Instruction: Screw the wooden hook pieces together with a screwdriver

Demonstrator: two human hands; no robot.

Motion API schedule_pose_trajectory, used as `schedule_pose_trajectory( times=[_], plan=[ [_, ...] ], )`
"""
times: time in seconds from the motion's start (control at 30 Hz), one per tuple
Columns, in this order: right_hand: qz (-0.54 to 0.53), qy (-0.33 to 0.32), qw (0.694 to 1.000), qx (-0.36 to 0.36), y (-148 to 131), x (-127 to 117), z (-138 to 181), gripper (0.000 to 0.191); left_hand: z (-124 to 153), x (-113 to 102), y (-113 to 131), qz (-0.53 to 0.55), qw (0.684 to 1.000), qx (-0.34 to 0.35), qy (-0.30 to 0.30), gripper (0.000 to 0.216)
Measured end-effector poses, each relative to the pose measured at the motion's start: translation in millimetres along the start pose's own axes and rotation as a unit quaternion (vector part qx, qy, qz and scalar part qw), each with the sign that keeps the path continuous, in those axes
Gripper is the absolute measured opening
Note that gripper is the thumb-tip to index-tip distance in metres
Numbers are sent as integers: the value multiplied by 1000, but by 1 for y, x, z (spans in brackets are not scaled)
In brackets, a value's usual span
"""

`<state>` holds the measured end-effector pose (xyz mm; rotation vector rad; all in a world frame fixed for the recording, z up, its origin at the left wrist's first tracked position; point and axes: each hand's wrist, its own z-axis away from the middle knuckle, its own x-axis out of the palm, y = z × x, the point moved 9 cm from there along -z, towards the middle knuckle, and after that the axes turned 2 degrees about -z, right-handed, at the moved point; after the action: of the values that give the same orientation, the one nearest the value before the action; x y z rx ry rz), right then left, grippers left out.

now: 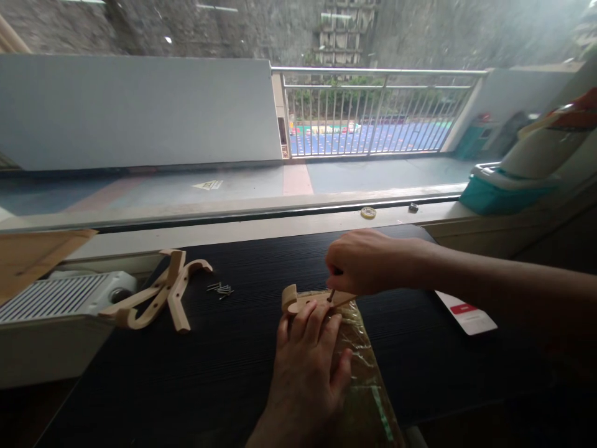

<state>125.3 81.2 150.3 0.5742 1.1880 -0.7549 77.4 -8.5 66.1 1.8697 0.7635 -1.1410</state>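
Observation:
My left hand (308, 367) lies flat, fingers spread, pressing on a curved wooden piece (298, 300) that rests on a clear plastic bag (361, 367) on the black table (186, 373). My right hand (361, 262) is closed in a pinch round a thin dark tool or screw (331, 295), its tip touching the wooden piece. To the left lie more curved wooden pieces (161, 295) and a small heap of screws (221, 289).
A white ribbed appliance (60, 294) and a wooden board (32, 252) sit at the left edge. A white card with a red mark (466, 311) lies at the right. A window sill with small round items (368, 213) runs behind the table.

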Motion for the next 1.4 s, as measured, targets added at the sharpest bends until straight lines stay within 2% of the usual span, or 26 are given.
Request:
schedule_pose_trajectory(
  times=[0.1, 0.3, 0.4, 0.53, 0.67, 0.73, 0.83, 0.93, 1.07, 1.23, 1.3, 1.4],
  plan=[
    [22, 10, 999, 21, 2, -5, 2, 30, 0, -1, 1, -3, 1000, 1, 6, 39],
    [47, -39, 995, -82, -26, -15, 9, 15, 2, -3, 1, -2, 1000, -3, 17, 39],
    [53, -64, 992, -93, -31, -14, 10, 16, 1, -2, 1, 4, 1000, -3, 13, 39],
    [46, -51, 995, -69, -24, -9, 5, 17, 0, -1, -1, 10, 1000, -3, 9, 39],
    [34, -21, 999, 11, -4, -4, 4, 32, -1, -1, -1, 13, 1000, -3, 5, 39],
    [38, -15, 999, 23, -2, -5, 5, 34, 0, -2, 0, 11, 1000, -5, 8, 38],
    [61, -17, 998, -14, -14, -12, 7, 28, 0, -4, 0, 5, 1000, -4, 17, 38],
    [87, -41, 993, -65, -29, -18, 10, 12, 1, -5, 1, 1, 1000, 2, 26, 38],
    [98, -68, 988, -93, -35, -19, 10, 15, 1, -3, 1, -3, 1000, 7, 29, 39],
    [73, -43, 994, -71, -22, -10, 4, 19, 1, -2, -1, -2, 1000, 10, 22, 39],
    [49, -29, 998, -38, -11, -8, 4, 26, 1, -2, 0, 0, 1000, 12, 20, 39],
    [26, -41, 999, 21, 4, -6, 10, 34, 2, -2, 0, -6, 1000, 9, 23, 39]
  ],
)
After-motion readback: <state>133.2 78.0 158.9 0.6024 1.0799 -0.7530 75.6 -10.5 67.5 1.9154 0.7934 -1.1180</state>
